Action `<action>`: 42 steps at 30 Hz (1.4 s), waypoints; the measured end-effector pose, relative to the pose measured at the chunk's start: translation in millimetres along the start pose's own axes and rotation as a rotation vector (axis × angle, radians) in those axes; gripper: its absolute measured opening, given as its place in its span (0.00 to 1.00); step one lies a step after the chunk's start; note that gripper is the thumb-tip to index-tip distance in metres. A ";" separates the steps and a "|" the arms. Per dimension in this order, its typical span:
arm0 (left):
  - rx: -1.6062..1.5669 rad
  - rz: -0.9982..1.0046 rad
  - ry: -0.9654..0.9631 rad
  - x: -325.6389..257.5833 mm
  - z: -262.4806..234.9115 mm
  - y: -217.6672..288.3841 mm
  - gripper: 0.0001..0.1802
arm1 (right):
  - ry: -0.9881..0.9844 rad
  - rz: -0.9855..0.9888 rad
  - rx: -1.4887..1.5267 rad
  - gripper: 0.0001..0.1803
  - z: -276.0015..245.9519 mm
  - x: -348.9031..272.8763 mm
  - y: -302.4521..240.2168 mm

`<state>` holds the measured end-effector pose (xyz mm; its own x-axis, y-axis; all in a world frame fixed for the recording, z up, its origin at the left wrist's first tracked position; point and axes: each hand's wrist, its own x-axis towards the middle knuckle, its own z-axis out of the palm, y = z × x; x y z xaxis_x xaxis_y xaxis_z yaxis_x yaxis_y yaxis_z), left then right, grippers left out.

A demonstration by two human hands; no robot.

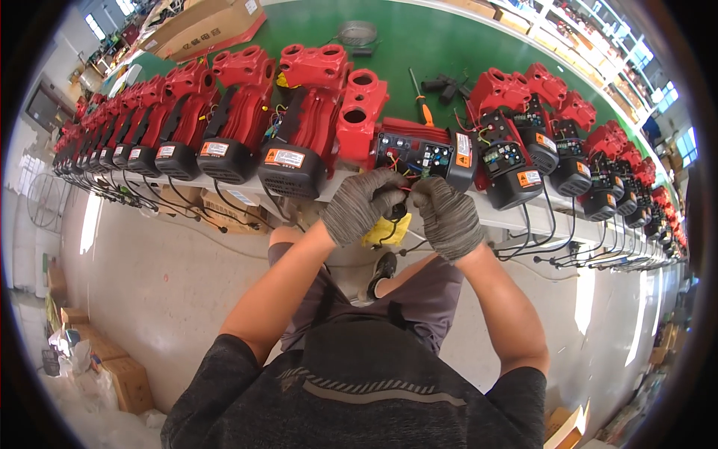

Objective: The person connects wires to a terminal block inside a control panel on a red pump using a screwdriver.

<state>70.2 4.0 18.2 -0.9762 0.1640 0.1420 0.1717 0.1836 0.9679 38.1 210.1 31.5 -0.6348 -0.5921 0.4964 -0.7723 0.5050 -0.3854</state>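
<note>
Both my hands wear grey knit gloves and meet at the bench's front edge, fingers pinched. My left hand and my right hand are closed close together, with thin wires between their fingertips. Right behind them lies a red pump with its black motor end turned to the right. Its control box is uncovered, showing a circuit board and coloured wires. Below my hands hangs a yellow piece, partly hidden by them. My fingertips hide the exact ends of the wires.
Closed red pumps stand in a long row to the left, their black cords hanging off the edge. Pumps with bare boards line the right. On the green bench top lie an orange-handled screwdriver, black parts and a cardboard box.
</note>
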 end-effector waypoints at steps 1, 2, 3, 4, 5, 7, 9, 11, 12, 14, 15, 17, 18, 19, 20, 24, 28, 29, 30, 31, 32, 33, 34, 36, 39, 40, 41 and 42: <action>0.000 0.003 0.000 -1.5 5.2 -4.8 0.15 | 0.019 0.153 0.185 0.09 2.6 -0.7 -1.6; -0.063 0.031 0.076 -2.2 11.2 -13.1 0.15 | 0.039 0.307 0.370 0.09 4.6 -0.8 -3.8; -0.126 0.055 0.151 -2.7 15.8 -16.6 0.14 | 0.039 0.309 0.369 0.09 4.6 -0.6 -8.1; -0.127 0.054 0.150 -3.0 18.1 -19.0 0.14 | 0.024 0.484 0.516 0.10 3.2 0.6 -13.8; -0.053 0.089 0.200 -3.2 19.7 -20.2 0.14 | 0.009 0.658 0.662 0.11 3.3 1.0 -17.9; 0.018 0.126 0.244 -2.5 23.3 -22.4 0.13 | 0.049 0.755 0.800 0.11 7.8 -2.2 -19.8; 0.150 0.284 0.307 -2.4 25.2 -24.8 0.12 | 0.089 0.846 0.941 0.11 9.4 -1.9 -23.0; 0.227 0.314 0.311 -3.5 24.8 -22.1 0.12 | 0.084 1.007 1.090 0.12 7.6 1.3 -26.9; 0.304 0.342 0.312 -4.0 24.3 -20.7 0.12 | 0.085 1.007 1.089 0.12 7.6 2.1 -25.8; 0.337 0.358 0.296 -4.0 22.2 -19.0 0.12 | 0.038 1.050 1.156 0.13 7.4 4.3 -22.8; 0.373 0.372 0.284 -3.7 21.2 -18.6 0.13 | 0.034 1.048 1.153 0.13 6.3 5.2 -22.5; 0.470 0.428 0.313 -1.4 23.1 -27.7 0.12 | 0.007 1.037 1.128 0.14 2.9 7.2 -22.8; 0.568 0.482 0.333 -1.0 24.0 -28.4 0.11 | 0.003 1.039 1.126 0.14 2.3 8.2 -23.3; 0.565 0.478 0.335 -0.6 24.3 -28.4 0.11 | 0.017 1.016 1.084 0.12 1.7 9.4 -23.6; 0.519 0.462 0.327 0.5 24.3 -27.4 0.12 | 0.031 0.994 1.042 0.11 1.5 10.1 -23.9; 0.396 0.434 0.361 2.2 26.0 -32.4 0.11 | 0.074 0.853 0.933 0.14 4.6 4.4 -22.7; 0.366 0.407 0.348 1.1 24.7 -29.0 0.11 | 0.084 0.713 0.836 0.13 14.2 -1.6 -17.9; 0.431 0.450 0.342 1.5 22.5 -31.0 0.11 | 0.080 0.702 0.837 0.12 14.7 -1.0 -19.1; 0.496 0.495 0.337 2.0 21.1 -31.6 0.11 | 0.081 0.701 0.837 0.12 15.4 -0.3 -18.1; 0.497 0.496 0.337 1.8 21.3 -30.7 0.11 | 0.083 0.710 0.792 0.10 16.6 0.3 -16.6; 0.481 0.485 0.338 1.4 21.8 -29.2 0.12 | 0.085 0.719 0.748 0.09 17.1 0.9 -16.1; 0.465 0.474 0.339 0.6 22.5 -28.5 0.12 | 0.085 0.717 0.749 0.09 17.4 1.4 -17.4; 0.468 0.474 0.340 -0.5 22.8 -28.5 0.12 | 0.103 0.711 0.715 0.08 17.9 2.3 -20.1; 0.329 0.380 0.324 -2.4 24.3 -30.1 0.14 | 0.122 0.707 0.678 0.08 17.1 3.4 -24.8; 0.333 0.381 0.312 -3.0 25.6 -31.9 0.15 | 0.125 0.701 0.640 0.08 15.2 3.4 -26.6; 0.333 0.384 0.312 -2.4 24.6 -30.1 0.15 | 0.111 0.702 0.608 0.09 16.0 2.8 -24.6; 0.401 0.415 0.303 -1.9 23.3 -27.5 0.14 | 0.098 0.703 0.576 0.10 16.0 2.4 -23.3; 0.470 0.444 0.297 -1.8 22.2 -25.7 0.14 | 0.099 0.702 0.576 0.10 13.5 4.8 -25.3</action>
<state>70.6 20.5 -11.4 -0.7843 0.0617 0.6173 0.5353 0.5702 0.6232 54.3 186.0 33.1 -0.9787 -0.1974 0.0556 -0.1182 0.3212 -0.9396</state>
